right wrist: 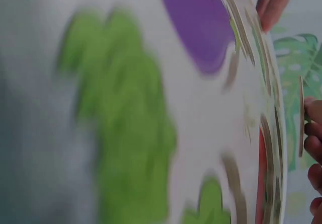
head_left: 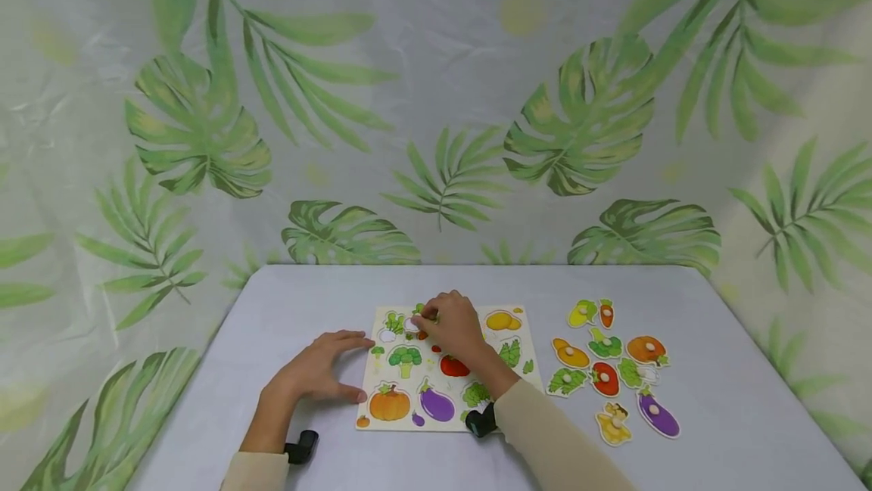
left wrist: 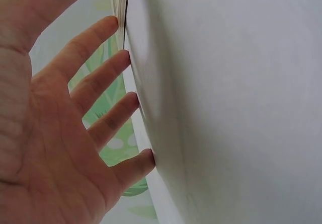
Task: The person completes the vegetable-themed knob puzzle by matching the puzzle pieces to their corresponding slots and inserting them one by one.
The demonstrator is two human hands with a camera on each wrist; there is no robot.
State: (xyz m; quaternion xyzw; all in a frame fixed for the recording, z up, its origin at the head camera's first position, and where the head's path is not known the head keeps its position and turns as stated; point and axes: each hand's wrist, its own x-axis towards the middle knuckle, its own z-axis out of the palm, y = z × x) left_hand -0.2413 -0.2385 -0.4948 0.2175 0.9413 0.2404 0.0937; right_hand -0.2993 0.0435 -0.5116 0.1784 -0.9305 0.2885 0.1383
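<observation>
Several loose pieces [head_left: 605, 380], head view only, right fingers [right wrist: 314, 146] pinching a thin piece [right wrist: 302, 117], left fingers [left wrist: 102, 79] outspread

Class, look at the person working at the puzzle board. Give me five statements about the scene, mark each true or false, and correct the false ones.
1. The right hand pinches a thin piece above the puzzle board. True.
2. A loose eggplant piece and a loose carrot piece both lie right of the puzzle board. True.
3. The loose carrot piece is nearer the person than the loose eggplant piece. False: it is farther away.
4. The left hand is at the puzzle board's left edge. True.
5. The left hand is clenched in a fist. False: its fingers are spread.
</observation>
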